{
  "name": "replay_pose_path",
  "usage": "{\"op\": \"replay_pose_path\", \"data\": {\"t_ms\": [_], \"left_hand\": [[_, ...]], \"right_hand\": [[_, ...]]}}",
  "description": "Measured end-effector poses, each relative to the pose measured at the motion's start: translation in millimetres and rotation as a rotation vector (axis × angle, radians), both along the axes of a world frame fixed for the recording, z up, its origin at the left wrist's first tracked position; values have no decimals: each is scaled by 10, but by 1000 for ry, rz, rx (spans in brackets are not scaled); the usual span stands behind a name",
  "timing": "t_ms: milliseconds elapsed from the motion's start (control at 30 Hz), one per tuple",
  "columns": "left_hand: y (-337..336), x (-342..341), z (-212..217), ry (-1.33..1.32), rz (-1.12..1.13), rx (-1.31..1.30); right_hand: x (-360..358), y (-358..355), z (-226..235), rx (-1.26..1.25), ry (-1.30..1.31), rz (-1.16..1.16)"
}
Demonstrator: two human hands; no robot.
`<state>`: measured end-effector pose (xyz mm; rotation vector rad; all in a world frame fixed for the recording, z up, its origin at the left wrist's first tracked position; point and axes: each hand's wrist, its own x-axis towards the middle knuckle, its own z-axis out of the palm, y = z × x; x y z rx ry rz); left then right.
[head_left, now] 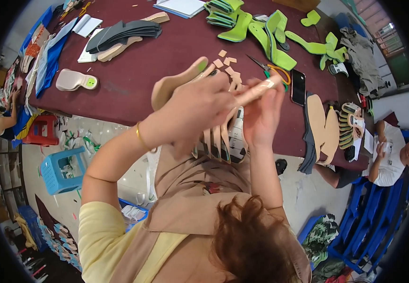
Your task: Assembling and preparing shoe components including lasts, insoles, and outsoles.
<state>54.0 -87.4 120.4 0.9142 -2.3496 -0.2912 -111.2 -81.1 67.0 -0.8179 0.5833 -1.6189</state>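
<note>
1. Left hand (199, 101) closed around a tan shoe sole (171, 85); sole tilted, its rounded end sticking out up and to the left of the grip, a green patch near its tip.
2. Right hand (261, 113) pinching a narrow tan strip (258, 90) between thumb and fingers; strip angled up to the right, its lower end meeting the left hand's fingers.
3. Both hands touching, raised above the near edge of the dark red worktop (133, 75).
4. Just below the grips: a fan of tan strips (216, 141) hanging down, upper ends hidden behind the hands.
5. Just beyond the grips, on the worktop: small tan offcuts (225, 60); scissors (272, 70) with orange and green handles; a black phone (297, 87) to the right of the right hand.
6. Farther beyond, to the right: bright green soles (256, 28) in a loose pile. Farther left: stack of dark grey soles (124, 30) and one pale insole (74, 80) with a green spot.
7. Right of the grips, at the worktop edge: tan soles (322, 127) stacked; a seated person in a white shirt (393, 155) past them.
8. Down-left of the left hand, on the floor: blue plastic stool (63, 170).
</note>
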Motion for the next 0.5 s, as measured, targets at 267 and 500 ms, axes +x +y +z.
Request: {"op": "replay_pose_path", "data": {"t_ms": [267,500], "left_hand": [[272,-479,31,708,-261,817],[434,-805,-7,752,-284,798]], "right_hand": [[-318,416,198,-184,15,-124],[-580,564,176,-146,155,-231]]}}
